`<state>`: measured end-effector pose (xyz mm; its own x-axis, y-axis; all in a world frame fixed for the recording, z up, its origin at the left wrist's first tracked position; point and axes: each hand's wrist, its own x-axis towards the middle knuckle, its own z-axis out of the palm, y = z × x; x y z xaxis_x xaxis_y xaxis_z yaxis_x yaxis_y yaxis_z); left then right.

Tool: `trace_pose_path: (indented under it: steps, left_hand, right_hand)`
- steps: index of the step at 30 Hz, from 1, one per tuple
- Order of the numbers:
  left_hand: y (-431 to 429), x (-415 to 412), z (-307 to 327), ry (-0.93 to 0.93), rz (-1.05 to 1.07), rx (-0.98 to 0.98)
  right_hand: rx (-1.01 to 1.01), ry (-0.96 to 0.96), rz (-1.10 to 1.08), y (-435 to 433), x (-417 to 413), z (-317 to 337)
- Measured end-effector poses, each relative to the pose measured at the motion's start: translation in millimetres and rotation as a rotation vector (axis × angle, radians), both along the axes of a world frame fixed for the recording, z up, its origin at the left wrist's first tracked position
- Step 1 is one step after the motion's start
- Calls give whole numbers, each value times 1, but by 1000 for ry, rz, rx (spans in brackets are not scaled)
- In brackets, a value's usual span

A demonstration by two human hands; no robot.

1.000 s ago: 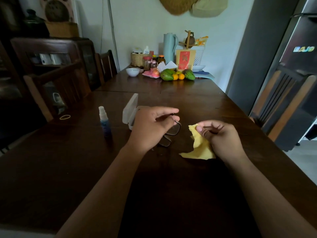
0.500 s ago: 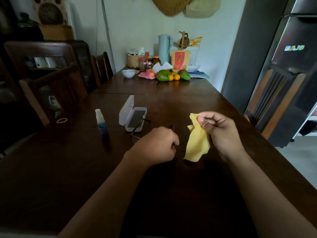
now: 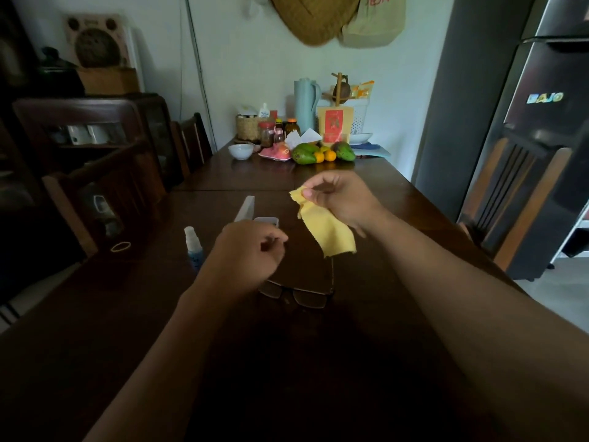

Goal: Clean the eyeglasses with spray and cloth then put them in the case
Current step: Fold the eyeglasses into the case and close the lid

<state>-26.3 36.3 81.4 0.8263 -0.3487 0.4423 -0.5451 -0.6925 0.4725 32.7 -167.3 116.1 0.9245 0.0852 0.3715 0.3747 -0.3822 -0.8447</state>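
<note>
Dark-framed eyeglasses (image 3: 296,295) sit low over the dark wooden table (image 3: 398,282), lenses toward me and temple arms pointing away. My left hand (image 3: 251,250) is curled over their left temple arm, and the contact itself is hidden by the hand. Raised above the table, my right hand (image 3: 338,199) pinches a yellow cloth (image 3: 328,228) by its top corner, and the cloth hangs down over the right temple arm. The open white case (image 3: 248,212) lies just beyond my left hand. To the left of that hand stands a small blue spray bottle (image 3: 193,247) with a white cap.
A rubber band (image 3: 120,247) lies at the table's left edge. Fruit (image 3: 322,153), a white bowl (image 3: 240,151), jars and a jug crowd the far end. Wooden chairs (image 3: 105,193) line the left side; another chair (image 3: 516,193) and a fridge stand on the right.
My right hand has lifted the cloth up off the table and away from me. My left hand brought the eyeglasses nearer to me and turned them so the lenses face me.
</note>
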Motion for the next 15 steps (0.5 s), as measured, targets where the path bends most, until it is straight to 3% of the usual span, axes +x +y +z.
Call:
trace_pose_path:
  steps: [3, 6, 15]
  left_hand:
    - [17, 10, -11, 26, 160, -50]
    - [26, 12, -25, 94, 260, -131]
    - [21, 16, -46, 386, 235, -227]
  right_hand:
    - [-73, 75, -43, 22, 37, 2]
    - [-9, 204, -105, 42, 75, -4]
    - [174, 558, -259, 87, 131, -40]
